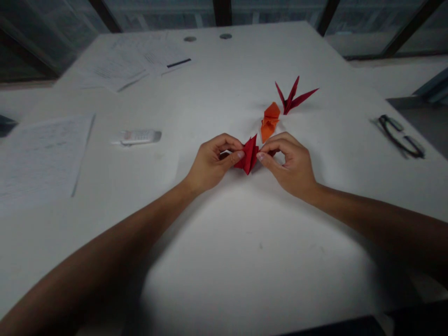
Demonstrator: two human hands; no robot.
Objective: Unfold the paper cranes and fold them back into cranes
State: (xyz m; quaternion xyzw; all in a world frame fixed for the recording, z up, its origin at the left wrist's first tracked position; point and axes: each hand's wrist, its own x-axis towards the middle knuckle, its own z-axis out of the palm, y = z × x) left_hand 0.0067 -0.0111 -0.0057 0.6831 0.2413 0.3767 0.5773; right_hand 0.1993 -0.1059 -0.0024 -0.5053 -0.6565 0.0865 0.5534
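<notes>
A piece of folded red paper (249, 156) with several pointed layers is held between my two hands, low over the white table. My left hand (219, 158) pinches its left side between thumb and fingers. On the right side, my right hand (289, 161) grips an edge with thumb and forefinger. Just beyond the right fingers lies a folded orange paper piece (270, 122). Behind that stands a dark red origami piece (291, 98) with three long narrow points spreading upward. My fingertips cover both side edges of the red paper.
The white table (224, 261) extends toward the windows. Black-framed glasses (401, 136) lie at the right. A white stick-like item (141, 136) is at the left, near a sheet of paper (42, 158). More papers (122, 63) and two round grey discs (226, 36) are at the back.
</notes>
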